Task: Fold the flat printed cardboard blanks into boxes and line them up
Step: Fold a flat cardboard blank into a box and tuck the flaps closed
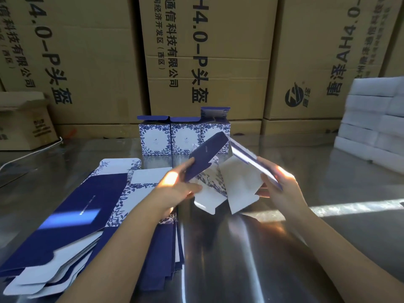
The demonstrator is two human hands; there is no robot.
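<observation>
A half-opened blue and white printed box blank [220, 171] is held above the shiny table between both hands, its white bottom flaps hanging toward me. My left hand [177, 184] grips its dark blue left panel. My right hand [282, 184] grips its right edge. A stack of flat blanks [87, 206] lies at the left under my left forearm. Three folded boxes [184, 136] stand side by side in a row at the back of the table, top flaps raised.
Large brown shipping cartons [207, 57] form a wall behind the table. A small open carton [24, 123] sits at the far left. White foam blocks [376, 121] are stacked at the right. The metal table [273, 248] reflects bright sunlight.
</observation>
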